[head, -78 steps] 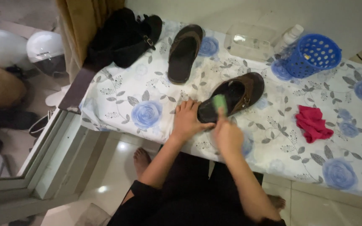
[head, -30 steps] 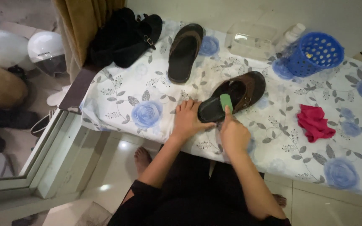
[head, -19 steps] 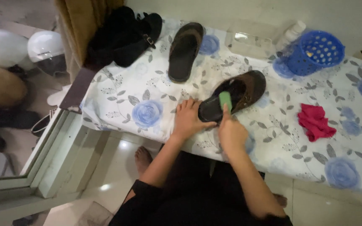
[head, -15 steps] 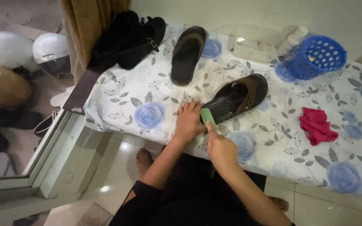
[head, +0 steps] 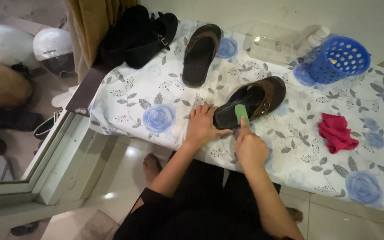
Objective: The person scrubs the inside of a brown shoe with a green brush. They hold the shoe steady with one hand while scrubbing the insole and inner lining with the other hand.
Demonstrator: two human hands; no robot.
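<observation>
Tiled floor, pale wall, and a tabletop (head: 156,89) covered with a white cloth printed with blue flowers. The landmark is the brown sandal (head: 256,98) lying near the front edge of the tabletop, heel end toward the person.

- Left hand (head: 203,126): flat, fingers spread, pressed on the cloth and touching the sandal's heel end. It holds nothing; it braces the sandal.
- Right hand (head: 250,149): fingers closed around a green brush (head: 242,113), index finger laid along its back. The brush rests on the dark footbed near the heel.

Around the sandal:
- Second sandal (head: 201,53): behind and left, well apart.
- Black shoes (head: 141,33): far left rear, at the tabletop corner.
- Blue basket (head: 336,60): behind and right, with a clear tray (head: 272,42) and a white bottle (head: 314,38) beside it.
- Red cloth (head: 336,133): right, near.

Recommended technique, as a judgement: keep the left hand pinning the heel so the sandal cannot slide. Work the brush in short strokes along the footbed. Maintain even index-finger pressure. Keep the bristles flat on the surface.
</observation>
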